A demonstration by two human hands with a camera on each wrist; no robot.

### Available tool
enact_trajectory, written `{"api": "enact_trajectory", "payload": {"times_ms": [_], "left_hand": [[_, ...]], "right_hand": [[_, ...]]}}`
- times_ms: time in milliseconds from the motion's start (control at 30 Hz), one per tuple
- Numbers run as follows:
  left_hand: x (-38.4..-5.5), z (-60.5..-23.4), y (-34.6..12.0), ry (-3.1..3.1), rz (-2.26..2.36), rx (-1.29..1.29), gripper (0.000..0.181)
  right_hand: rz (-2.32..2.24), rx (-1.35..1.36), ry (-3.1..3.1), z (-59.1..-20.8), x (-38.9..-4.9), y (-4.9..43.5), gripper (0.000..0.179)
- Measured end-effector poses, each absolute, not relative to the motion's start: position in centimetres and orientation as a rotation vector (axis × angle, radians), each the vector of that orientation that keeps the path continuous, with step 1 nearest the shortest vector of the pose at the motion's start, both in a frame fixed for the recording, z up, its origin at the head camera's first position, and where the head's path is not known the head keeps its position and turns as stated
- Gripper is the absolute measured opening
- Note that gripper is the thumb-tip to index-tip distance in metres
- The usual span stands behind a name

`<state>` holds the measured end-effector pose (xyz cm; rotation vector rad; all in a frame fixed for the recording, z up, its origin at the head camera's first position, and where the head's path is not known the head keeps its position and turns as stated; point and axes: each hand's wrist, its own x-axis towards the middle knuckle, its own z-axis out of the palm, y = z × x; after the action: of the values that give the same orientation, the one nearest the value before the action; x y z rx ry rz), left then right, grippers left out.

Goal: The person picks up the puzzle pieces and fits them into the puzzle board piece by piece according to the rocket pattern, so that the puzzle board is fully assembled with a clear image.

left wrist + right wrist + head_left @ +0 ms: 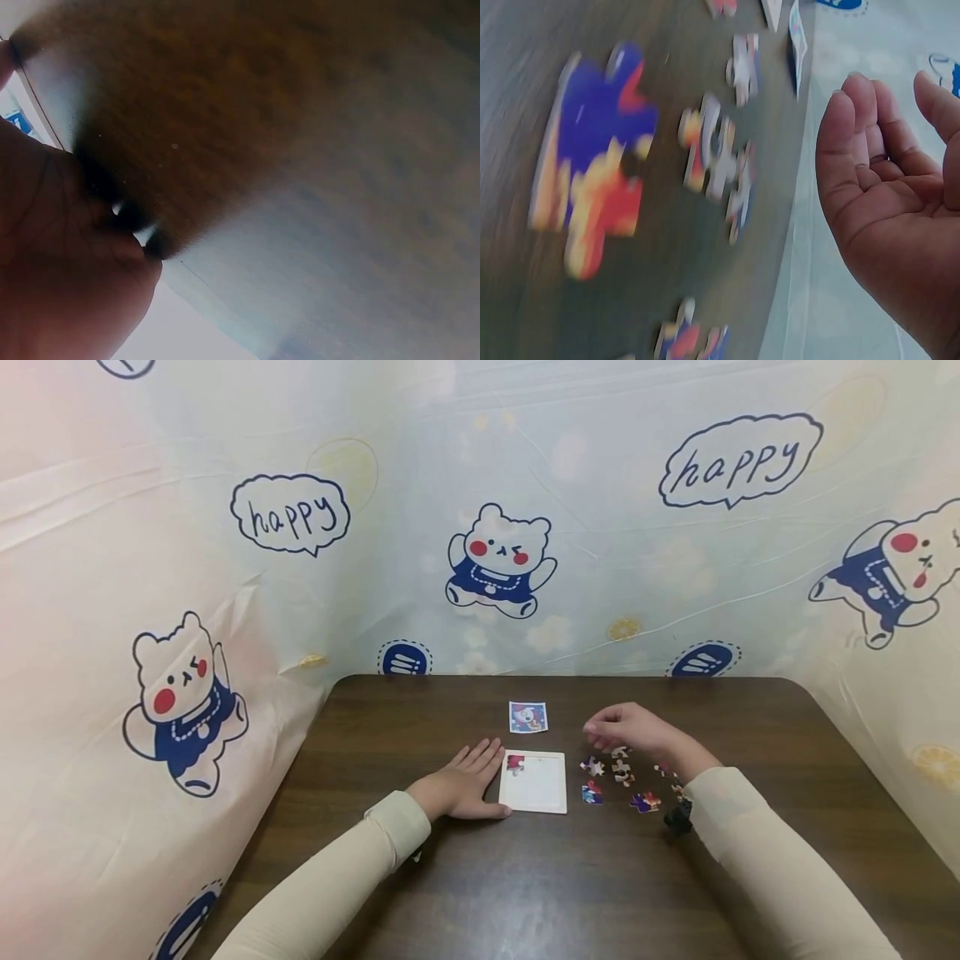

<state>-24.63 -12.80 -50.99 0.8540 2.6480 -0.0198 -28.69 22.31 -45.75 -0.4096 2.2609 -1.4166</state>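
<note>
Your white square tray (538, 792) lies flat, 1 puzzle piece (515, 764) in its far-left corner; colourful loose pieces (623, 772) lie to its right.

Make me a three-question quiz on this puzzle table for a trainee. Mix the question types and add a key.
1. Which grip is nearer the loose pieces, left or right?
2. True or false: the white tray is completely filled with pieces.
3. Fill in: seen from the person, the picture card lies on the ____ side of the tray.

Key:
1. The right grip.
2. False; most of its base is bare.
3. Far.
</note>
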Motion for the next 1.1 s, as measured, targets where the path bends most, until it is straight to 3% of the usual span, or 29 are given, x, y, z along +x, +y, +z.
{"api": "enact_trajectory", "payload": {"times_ms": [600,1100], "left_hand": [[-24.7,-51.4,-13.0,2.665,0.056,0.893,0.119],[-24.7,-51.6,-13.0,2.682,-0.005,0.891,0.118]], "right_hand": [[-1.319,-0.459,2.38,-45.9,-28.6,27.3,0.042],[-1.024,-0.557,2.542,-47.4,-29.3,27.2,0.028]]}}
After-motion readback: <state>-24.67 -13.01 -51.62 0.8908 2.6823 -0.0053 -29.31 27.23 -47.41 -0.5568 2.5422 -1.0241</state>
